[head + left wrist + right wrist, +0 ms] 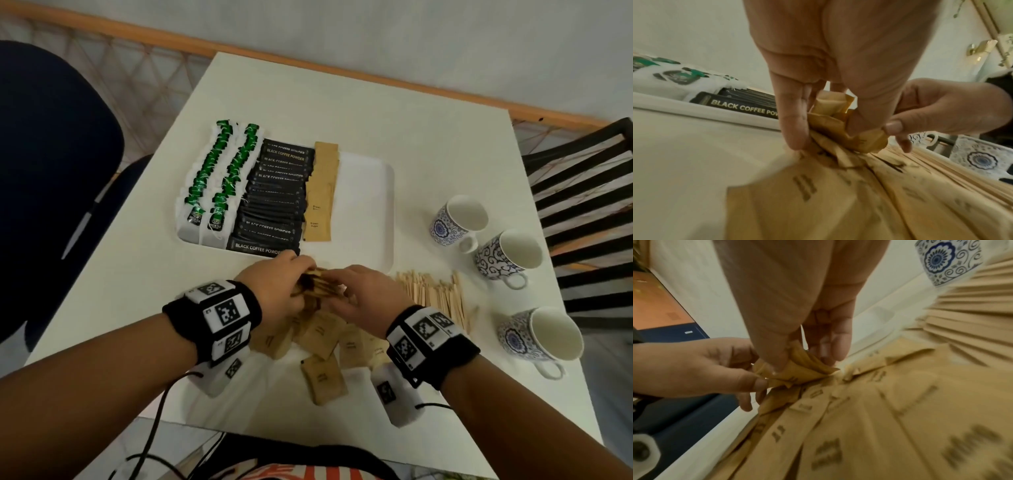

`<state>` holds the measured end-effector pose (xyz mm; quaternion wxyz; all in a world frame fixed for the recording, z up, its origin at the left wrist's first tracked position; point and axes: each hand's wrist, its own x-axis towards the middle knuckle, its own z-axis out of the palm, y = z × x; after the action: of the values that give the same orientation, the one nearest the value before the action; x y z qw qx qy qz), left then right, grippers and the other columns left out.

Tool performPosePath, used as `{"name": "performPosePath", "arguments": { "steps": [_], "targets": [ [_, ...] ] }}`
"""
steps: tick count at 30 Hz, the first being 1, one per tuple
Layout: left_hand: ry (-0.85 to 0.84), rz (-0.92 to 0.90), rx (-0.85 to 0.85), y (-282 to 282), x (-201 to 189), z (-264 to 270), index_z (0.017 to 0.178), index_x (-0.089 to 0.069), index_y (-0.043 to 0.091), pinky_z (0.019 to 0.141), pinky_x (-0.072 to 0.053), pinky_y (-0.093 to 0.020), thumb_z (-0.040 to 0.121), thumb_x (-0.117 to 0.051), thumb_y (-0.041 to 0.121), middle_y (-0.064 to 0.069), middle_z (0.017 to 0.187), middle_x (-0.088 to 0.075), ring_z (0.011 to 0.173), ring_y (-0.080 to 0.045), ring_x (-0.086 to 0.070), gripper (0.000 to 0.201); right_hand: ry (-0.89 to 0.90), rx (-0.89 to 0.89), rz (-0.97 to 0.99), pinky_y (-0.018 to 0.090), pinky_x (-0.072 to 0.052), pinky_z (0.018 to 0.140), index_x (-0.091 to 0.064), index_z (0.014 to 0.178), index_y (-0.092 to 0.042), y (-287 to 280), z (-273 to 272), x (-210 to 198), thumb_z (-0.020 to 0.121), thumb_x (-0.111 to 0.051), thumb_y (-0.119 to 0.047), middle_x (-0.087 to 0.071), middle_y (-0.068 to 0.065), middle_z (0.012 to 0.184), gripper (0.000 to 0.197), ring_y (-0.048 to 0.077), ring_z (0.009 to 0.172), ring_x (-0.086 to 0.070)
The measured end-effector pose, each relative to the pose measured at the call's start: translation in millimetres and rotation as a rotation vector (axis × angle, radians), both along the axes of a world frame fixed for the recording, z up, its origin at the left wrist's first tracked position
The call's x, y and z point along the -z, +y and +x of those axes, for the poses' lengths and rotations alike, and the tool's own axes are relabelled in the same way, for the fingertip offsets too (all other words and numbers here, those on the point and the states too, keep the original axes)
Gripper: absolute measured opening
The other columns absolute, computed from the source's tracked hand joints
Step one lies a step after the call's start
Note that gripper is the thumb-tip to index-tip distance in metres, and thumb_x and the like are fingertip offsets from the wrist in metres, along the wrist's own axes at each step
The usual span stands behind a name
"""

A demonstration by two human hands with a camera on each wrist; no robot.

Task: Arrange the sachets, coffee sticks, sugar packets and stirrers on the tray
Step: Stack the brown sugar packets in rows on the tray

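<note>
We pinch a small bunch of sugar packets with the curled fingers of our left hand and right hand, palms down, just above the loose pile on the surface, beside the tray.

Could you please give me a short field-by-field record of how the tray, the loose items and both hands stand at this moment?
tray: white, right part bare
on tray, left to right: green tea sachets, black coffee sticks, a few brown sugar packets
off tray: loose sugar packets near table edge; wooden stirrers to their right
left hand: holds a bunch of sugar packets
right hand: pinches the same bunch
cups: three, right of tray
</note>
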<state>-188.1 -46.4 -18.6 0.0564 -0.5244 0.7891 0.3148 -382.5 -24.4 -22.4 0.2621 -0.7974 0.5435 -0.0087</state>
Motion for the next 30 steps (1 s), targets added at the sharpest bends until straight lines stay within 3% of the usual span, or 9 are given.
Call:
{"name": "performPosePath", "arguments": {
  "steps": [2,7,10,12,15,19,25,28,30],
  "targets": [
    [-0.011,-0.019,-0.001,-7.3,-3.7,-1.2,0.130,-0.042,0.031,0.086,-0.050,-0.036,0.087,-0.059,0.035,0.003,0.117,-0.047,0.097,-0.019,-0.056,0.047,-0.020,0.044,-0.045,0.021,-0.041,0.076,-0.052,0.130,-0.029,-5.8,2.1,-1.6,0.090,-0.053,-0.037,-0.060,-0.005,0.108,0.041,0.013,0.094,-0.057],
    [-0.037,-0.073,0.005,-14.5,-7.7,-3.3,0.124,-0.048,0.029,0.076,-0.045,-0.033,0.088,-0.050,0.033,0.003,0.110,-0.051,0.092,-0.021,-0.056,0.036,0.006,0.056,-0.011,0.029,-0.045,0.086,-0.050,0.132,-0.027,-16.7,5.3,-0.8,0.090,-0.056,-0.032,-0.060,-0.001,0.115,0.042,0.018,0.102,-0.057],
    [-0.003,-0.112,0.014,-13.6,-8.9,-1.6,0.120,-0.048,0.029,0.075,-0.046,-0.034,0.091,-0.046,0.034,0.003,0.109,-0.054,0.089,-0.021,-0.057,0.030,-0.008,0.073,-0.050,0.028,-0.046,0.083,-0.052,0.129,-0.028,-16.5,3.9,-0.6,0.092,-0.054,-0.035,-0.062,-0.003,0.112,0.038,0.018,0.100,-0.058],
    [0.013,-0.145,0.026,-13.2,-8.7,0.6,0.119,-0.048,0.030,0.074,-0.046,-0.032,0.091,-0.048,0.039,0.005,0.111,-0.056,0.090,-0.018,-0.058,0.029,-0.018,0.080,-0.083,0.030,-0.048,0.081,-0.054,0.126,-0.031,-15.1,2.4,0.0,0.092,-0.054,-0.038,-0.063,-0.005,0.109,0.035,0.017,0.097,-0.060],
    [-0.031,-0.105,0.097,-12.3,-5.2,1.1,0.123,-0.044,0.033,0.080,-0.047,-0.031,0.085,-0.060,0.048,0.009,0.115,-0.054,0.098,-0.016,-0.058,0.044,0.003,0.071,-0.056,0.029,-0.048,0.081,-0.051,0.128,-0.033,-12.9,1.9,1.1,0.092,-0.052,-0.040,-0.062,-0.007,0.112,0.036,0.015,0.100,-0.059],
    [-0.014,-0.083,0.090,-11.3,3.5,-0.1,0.125,-0.045,0.031,0.081,-0.046,-0.032,0.088,-0.060,0.039,0.006,0.114,-0.052,0.101,-0.018,-0.057,0.041,0.022,0.052,-0.052,0.029,-0.048,0.084,-0.049,0.129,-0.035,-12.7,2.4,3.7,0.092,-0.052,-0.037,-0.060,-0.010,0.117,0.037,0.013,0.104,-0.057],
    [0.012,-0.152,0.070,-14.9,1.9,2.6,0.102,-0.052,0.026,0.068,-0.038,-0.027,0.092,-0.051,0.042,0.008,0.095,-0.053,0.087,-0.015,-0.054,0.019,-0.043,0.083,-0.064,0.029,-0.048,0.081,-0.054,0.125,-0.033,-17.1,-5.9,1.1,0.092,-0.054,-0.038,-0.062,-0.010,0.113,0.033,0.014,0.100,-0.058],
    [0.164,-0.071,-0.055,-15.7,2.8,5.3,0.089,-0.049,0.024,0.062,-0.037,-0.025,0.091,-0.055,0.033,0.008,0.082,-0.054,0.076,-0.016,-0.054,0.011,-0.098,0.092,-0.045,0.025,-0.046,0.079,-0.057,0.122,-0.033,-18.1,-12.7,-6.7,0.091,-0.056,-0.040,-0.064,-0.011,0.111,0.032,0.011,0.096,-0.058],
    [0.268,-0.027,-0.167,-16.5,2.7,7.4,0.090,-0.048,0.023,0.056,-0.041,-0.025,0.091,-0.055,0.029,0.005,0.075,-0.057,0.067,-0.014,-0.056,0.009,-0.128,0.113,-0.030,0.027,-0.048,0.080,-0.059,0.119,-0.034,-19.3,-15.6,-10.7,0.090,-0.058,-0.039,-0.065,-0.012,0.108,0.030,0.010,0.092,-0.059]
  ]
}}
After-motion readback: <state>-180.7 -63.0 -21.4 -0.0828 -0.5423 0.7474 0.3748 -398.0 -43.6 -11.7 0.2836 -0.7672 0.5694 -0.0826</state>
